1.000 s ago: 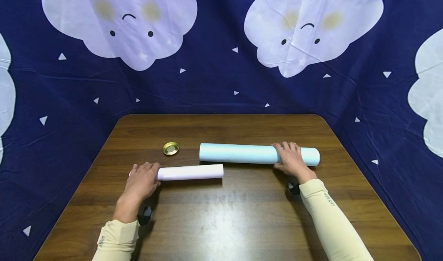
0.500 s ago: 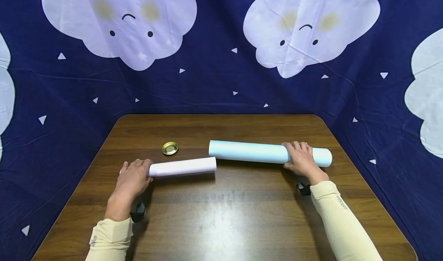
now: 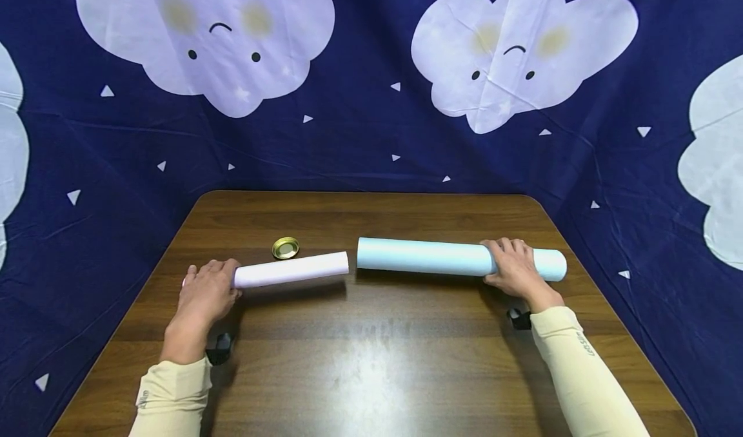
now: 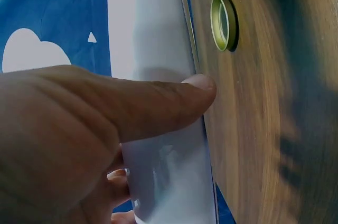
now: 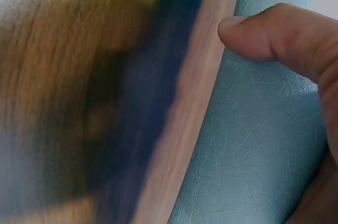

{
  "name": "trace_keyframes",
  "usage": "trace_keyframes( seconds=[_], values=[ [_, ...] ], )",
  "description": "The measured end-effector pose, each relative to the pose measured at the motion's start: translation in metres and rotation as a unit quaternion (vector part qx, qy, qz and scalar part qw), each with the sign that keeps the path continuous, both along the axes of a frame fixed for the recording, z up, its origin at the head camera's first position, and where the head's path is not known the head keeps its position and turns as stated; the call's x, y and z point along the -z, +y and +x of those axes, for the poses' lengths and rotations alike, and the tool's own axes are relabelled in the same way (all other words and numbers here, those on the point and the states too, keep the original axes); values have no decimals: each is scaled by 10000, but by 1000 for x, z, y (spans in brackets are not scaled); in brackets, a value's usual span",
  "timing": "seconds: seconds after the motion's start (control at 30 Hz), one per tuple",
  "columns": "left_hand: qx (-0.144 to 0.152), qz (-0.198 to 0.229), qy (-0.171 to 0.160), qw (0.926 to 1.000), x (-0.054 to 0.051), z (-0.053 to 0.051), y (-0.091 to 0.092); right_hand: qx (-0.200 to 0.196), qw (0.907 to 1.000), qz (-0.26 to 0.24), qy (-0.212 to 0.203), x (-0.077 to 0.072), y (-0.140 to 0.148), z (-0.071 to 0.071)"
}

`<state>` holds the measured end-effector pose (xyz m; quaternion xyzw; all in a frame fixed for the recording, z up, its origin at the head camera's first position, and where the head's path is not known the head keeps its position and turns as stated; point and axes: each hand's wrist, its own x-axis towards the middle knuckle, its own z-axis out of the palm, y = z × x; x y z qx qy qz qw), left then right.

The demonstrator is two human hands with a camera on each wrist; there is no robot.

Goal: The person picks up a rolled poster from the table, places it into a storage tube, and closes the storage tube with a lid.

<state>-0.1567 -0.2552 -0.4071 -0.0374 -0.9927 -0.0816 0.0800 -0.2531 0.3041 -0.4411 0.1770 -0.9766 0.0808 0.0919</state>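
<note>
My left hand (image 3: 208, 293) grips a white roll (image 3: 293, 269) near its left end. The roll's right end tilts upward and its shadow lies below it on the table. In the left wrist view the thumb lies across the white roll (image 4: 169, 176), and the other fingers show partly on its far side. My right hand (image 3: 515, 271) holds a thicker light blue tube (image 3: 424, 256) toward its right end. The right wrist view has the thumb on the light blue tube (image 5: 243, 129), whose surface looks creased. A small gap separates the facing ends of roll and tube.
A small round gold lid (image 3: 286, 248) lies on the brown wooden table (image 3: 371, 359), just behind the white roll. A dark blue cloth (image 3: 348, 140) with clouds and triangles hangs around the table's back and sides.
My left hand has drawn the white roll leftward and raised its right end. My right hand has moved the blue tube to the right, so a gap has opened between their ends.
</note>
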Motion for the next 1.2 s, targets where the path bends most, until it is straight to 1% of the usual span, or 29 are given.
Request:
trace_keyframes(
  seconds=[0.07, 0.17, 0.37, 0.6, 0.83, 1.03, 1.2],
  values=[
    [-20, 7, -10, 10000, 0, -1, -1, -47, 10000, -10, 48, -1, 0, 0],
    [-4, 7, 62, 10000, 0, -1, -2, -79, 9999, -14, 88, -2, 0, 0],
    [-16, -16, 176, 9998, 1, -2, -3, -103, 9999, -3, 64, -2, -1, 1],
    [-69, -6, 189, 9998, 1, -3, -3, -222, 9997, -37, 82, -6, -7, 2],
    [-67, -79, 82, 9999, -1, -5, 1, -361, 9987, -62, 357, -3, -8, 1],
    [-46, -155, 131, 9998, 0, -8, 4, -397, 9982, -129, 424, -1, -6, 1],
    [-29, -154, 147, 9998, 1, -9, 7, -488, 9965, -160, 665, 0, -5, 2]
  ],
)
